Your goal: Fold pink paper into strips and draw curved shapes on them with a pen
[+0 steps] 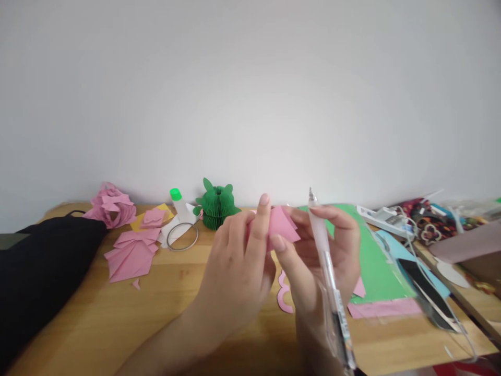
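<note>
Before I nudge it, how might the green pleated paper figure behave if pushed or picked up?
The green pleated paper figure is probably light and squashable, since its body is fine paper folds. Its thin top flaps would likely bend if pinched. Squat on the table, it may slide rather than tip.

Free: bare tabletop (97, 329) between black cloth (50, 271) and my left hand (240, 261). Obstacles: green pleated ornament (218, 204) behind it; power strip (381, 219), right.
</note>
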`<action>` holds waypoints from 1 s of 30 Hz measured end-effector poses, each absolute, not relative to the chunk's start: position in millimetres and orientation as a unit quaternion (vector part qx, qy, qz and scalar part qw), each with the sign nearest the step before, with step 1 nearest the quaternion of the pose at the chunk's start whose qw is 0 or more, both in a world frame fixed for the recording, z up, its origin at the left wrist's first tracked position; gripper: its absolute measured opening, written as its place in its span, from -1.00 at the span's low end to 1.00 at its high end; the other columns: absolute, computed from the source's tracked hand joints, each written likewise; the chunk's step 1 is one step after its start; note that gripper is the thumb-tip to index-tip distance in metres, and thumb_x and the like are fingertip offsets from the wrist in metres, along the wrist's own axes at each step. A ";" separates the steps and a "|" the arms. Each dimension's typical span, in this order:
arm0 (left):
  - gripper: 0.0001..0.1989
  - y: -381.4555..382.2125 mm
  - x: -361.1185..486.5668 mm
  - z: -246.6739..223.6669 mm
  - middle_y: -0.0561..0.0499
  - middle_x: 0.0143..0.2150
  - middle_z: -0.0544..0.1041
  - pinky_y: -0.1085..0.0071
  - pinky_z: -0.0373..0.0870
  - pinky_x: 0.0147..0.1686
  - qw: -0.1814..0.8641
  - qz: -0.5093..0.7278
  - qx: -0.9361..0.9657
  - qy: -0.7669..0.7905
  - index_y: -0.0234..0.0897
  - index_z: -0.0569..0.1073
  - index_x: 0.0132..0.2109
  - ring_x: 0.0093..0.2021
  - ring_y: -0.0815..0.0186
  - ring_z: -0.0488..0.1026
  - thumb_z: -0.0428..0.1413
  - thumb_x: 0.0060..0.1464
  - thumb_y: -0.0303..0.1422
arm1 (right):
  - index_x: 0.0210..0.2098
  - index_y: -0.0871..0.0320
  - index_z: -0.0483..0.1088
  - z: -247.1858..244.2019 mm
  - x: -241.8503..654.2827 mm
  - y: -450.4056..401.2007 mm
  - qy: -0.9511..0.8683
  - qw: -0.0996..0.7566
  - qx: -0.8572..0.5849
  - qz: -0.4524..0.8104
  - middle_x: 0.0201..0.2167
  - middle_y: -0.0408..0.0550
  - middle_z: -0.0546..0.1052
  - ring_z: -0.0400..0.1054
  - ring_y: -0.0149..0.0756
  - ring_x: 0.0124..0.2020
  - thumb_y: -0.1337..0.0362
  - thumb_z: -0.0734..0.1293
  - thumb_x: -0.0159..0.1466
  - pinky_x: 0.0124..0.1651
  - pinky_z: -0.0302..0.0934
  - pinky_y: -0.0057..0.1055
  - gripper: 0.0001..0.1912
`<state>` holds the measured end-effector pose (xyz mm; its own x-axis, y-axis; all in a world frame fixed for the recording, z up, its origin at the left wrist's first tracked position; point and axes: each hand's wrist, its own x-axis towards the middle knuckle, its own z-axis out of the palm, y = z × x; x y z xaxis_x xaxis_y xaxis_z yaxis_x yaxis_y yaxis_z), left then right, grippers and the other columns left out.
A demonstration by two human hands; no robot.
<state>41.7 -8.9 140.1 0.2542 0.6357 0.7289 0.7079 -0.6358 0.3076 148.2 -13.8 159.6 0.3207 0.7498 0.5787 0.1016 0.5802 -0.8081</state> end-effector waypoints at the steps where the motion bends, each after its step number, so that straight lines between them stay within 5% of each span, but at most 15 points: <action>1: -0.23 -10.6 40.4 140.9 -0.19 -0.01 0.41 0.10 0.49 -0.05 0.009 -0.440 -0.794 -0.420 -0.25 -0.25 0.47 -0.02 0.11 0.39 -0.05 0.24 -0.46 | -0.07 -0.04 0.27 159.6 148.0 -12.4 -0.526 0.716 -0.399 0.228 -0.24 -0.17 0.56 0.54 -0.33 -0.23 0.34 0.44 0.18 -0.19 0.47 -0.37 -0.61; 6: -0.51 -14.8 28.3 150.2 -0.08 0.23 0.42 0.21 0.49 0.11 -0.240 -0.487 -0.740 -0.397 -0.07 0.20 0.33 0.19 0.15 0.40 0.03 0.30 -0.28 | -0.12 -0.03 0.28 160.9 152.4 -9.0 -0.530 0.708 -0.404 0.233 -0.39 -0.25 0.52 0.48 -0.39 -0.42 0.42 0.43 0.19 -0.40 0.41 -0.47 -0.64; 11: -0.78 -9.6 21.7 158.8 0.03 -0.06 0.63 0.53 0.60 -0.24 -0.427 -0.522 -0.616 -0.407 -0.12 0.53 0.01 -0.17 0.32 0.62 0.13 0.24 -0.29 | -0.10 -0.04 0.30 158.9 156.9 -7.9 -0.547 0.703 -0.360 0.279 -0.32 -0.20 0.58 0.50 -0.36 -0.41 0.42 0.43 0.19 -0.40 0.44 -0.40 -0.63; 22: -0.87 -12.4 22.7 168.1 0.09 -0.36 0.65 0.71 0.42 -0.64 -0.487 -0.553 -0.554 -0.387 -0.19 0.57 -0.15 -0.58 0.49 0.52 0.21 0.13 -0.41 | -0.13 -0.05 0.35 163.4 156.9 -10.4 -0.519 0.728 -0.360 0.267 -0.42 -0.26 0.58 0.47 -0.37 -0.49 0.47 0.46 0.15 -0.42 0.43 -0.39 -0.61; 27: -0.87 -11.6 21.7 167.2 0.12 -0.38 0.63 0.74 0.38 -0.65 -0.471 -0.549 -0.569 -0.390 -0.18 0.56 -0.14 -0.57 0.51 0.50 0.19 0.15 -0.40 | -0.12 -0.08 0.34 162.7 154.5 -12.2 -0.526 0.723 -0.368 0.255 -0.45 -0.26 0.57 0.48 -0.33 -0.48 0.42 0.45 0.18 -0.44 0.43 -0.38 -0.63; 30: -0.89 -10.6 16.1 166.9 0.12 -0.34 0.61 0.73 0.48 -0.47 -0.466 -0.514 -0.610 -0.383 -0.16 0.55 -0.14 -0.42 0.49 0.56 0.20 0.15 -0.40 | -0.11 -0.10 0.33 161.5 157.0 -11.9 -0.546 0.711 -0.374 0.237 -0.45 -0.24 0.55 0.48 -0.31 -0.48 0.38 0.46 0.19 -0.46 0.43 -0.37 -0.64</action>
